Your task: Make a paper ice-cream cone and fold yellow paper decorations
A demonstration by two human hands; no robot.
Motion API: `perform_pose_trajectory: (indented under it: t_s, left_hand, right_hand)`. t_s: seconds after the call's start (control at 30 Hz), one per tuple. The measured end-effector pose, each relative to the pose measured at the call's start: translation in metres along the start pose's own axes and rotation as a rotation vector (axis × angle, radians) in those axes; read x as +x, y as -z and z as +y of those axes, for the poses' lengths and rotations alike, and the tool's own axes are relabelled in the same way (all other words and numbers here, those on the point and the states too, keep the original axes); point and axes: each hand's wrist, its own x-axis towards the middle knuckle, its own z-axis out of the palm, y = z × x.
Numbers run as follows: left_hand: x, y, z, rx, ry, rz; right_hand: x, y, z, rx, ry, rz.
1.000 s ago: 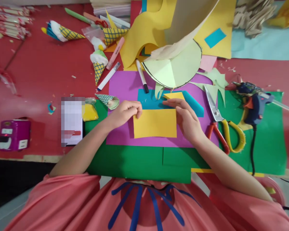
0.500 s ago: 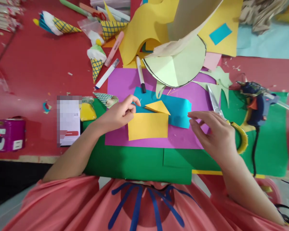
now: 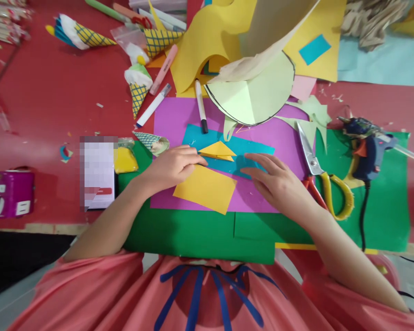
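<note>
Head view first: we see the red table (image 3: 55, 105), then a green sheet (image 3: 382, 220) spread over its near edge, and on that a purple sheet (image 3: 175, 115). On the purple sheet lies a blue paper strip (image 3: 251, 149), and partly over it our yellow paper (image 3: 205, 188), a flat rectangle turned askew, its upper part folded into a small triangle flap (image 3: 216, 150) that stands slightly raised over the blue. Our left hand (image 3: 170, 166) rests curled at the fold, fingertips pressing on the flap's left end, gripping nothing. Our right hand (image 3: 278, 184) lies open and flat, fingers spread on the blue strip just right of the flap. Scissors (image 3: 326, 184) with yellow handles lie just beside that hand.
</note>
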Motion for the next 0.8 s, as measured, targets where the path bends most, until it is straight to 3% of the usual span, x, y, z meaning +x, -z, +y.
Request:
perform_pose_trajectory:
  t_s: [0.1,0.23,0.4,0.57,0.7,0.8]
  left_hand:
    - [0.003,-0.006,0.004,0.025,0.075,0.030]
    - [0.004,-0.008,0.003,-0.065,0.186,0.201]
    - [0.004,-0.009,-0.001,-0.405,0.131,0.359]
    - [0.007,-0.020,-0.001,-0.650,0.099,0.401]
    - [0.007,-0.022,0.001,-0.496,0.143,0.359]
    - [0.006,-0.022,0.004,-0.299,0.138,0.315]
  right_hand:
    - [0.003,-0.008,0.004,0.049,-0.013,0.026]
    - [0.006,-0.013,0.007,0.102,-0.026,0.070]
    - [0.006,-0.016,0.000,0.045,-0.002,0.024]
    - [0.005,-0.023,-0.003,0.061,0.035,0.127]
    - [0.002,-0.018,-0.002,0.139,0.117,0.291]
    - [-0.001,-0.011,-0.005,0.101,0.237,0.278]
